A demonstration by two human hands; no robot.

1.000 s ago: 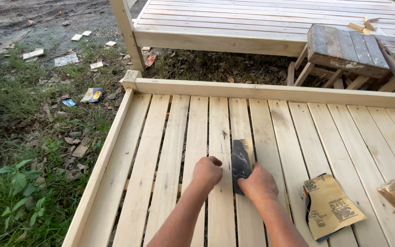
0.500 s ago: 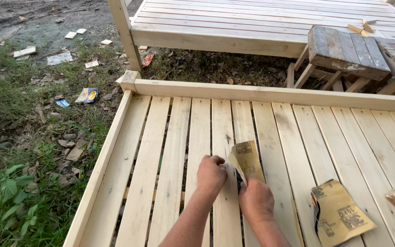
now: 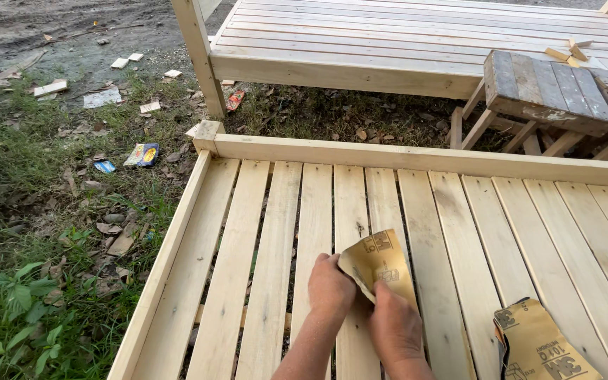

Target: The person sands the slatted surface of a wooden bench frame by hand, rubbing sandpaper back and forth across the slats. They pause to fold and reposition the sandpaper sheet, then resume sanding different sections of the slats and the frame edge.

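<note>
Outdoor yard, slatted wooden frame [image 3: 262, 151] lying flat over grass [image 3: 43, 232], so the slats face up within reach.
Second frame [image 3: 388, 42] and stool [image 3: 543, 84] behind. Spare sandpaper sheet [image 3: 540, 345] parked on slats just right. Left hand [image 3: 330, 287] and right hand [image 3: 394, 329] both closed, pinching one sandpaper [image 3: 376, 266], backing side up, bent between them above the middle slat.

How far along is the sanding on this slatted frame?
Done: the frame is built, its slats fixed side by side. In hand: the left hand and right hand both grip a folded sandpaper sheet over the middle slats. A spare sheet lies to the right. Left: the pictures cannot show which slats are already smooth; one right-side slat carries a dark smudge.
</note>
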